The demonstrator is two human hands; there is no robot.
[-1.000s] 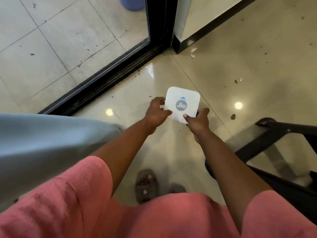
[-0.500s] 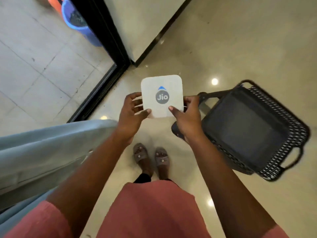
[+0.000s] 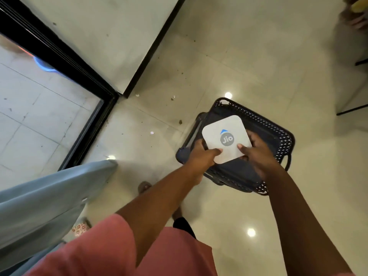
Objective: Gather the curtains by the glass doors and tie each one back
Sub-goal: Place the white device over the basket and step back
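Two hands, left hand (image 3: 201, 156) and right hand (image 3: 256, 154), grip a white box (image 3: 227, 139) over a black basket (image 3: 278, 134), while the blue curtain (image 3: 49, 200) hangs at lower left beside the glass door (image 3: 39, 108).

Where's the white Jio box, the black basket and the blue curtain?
white Jio box (image 3: 226, 139): head view, on its grey logo.
black basket (image 3: 286, 137): head view, on its lattice wall.
blue curtain (image 3: 45, 198): head view, on its folds.
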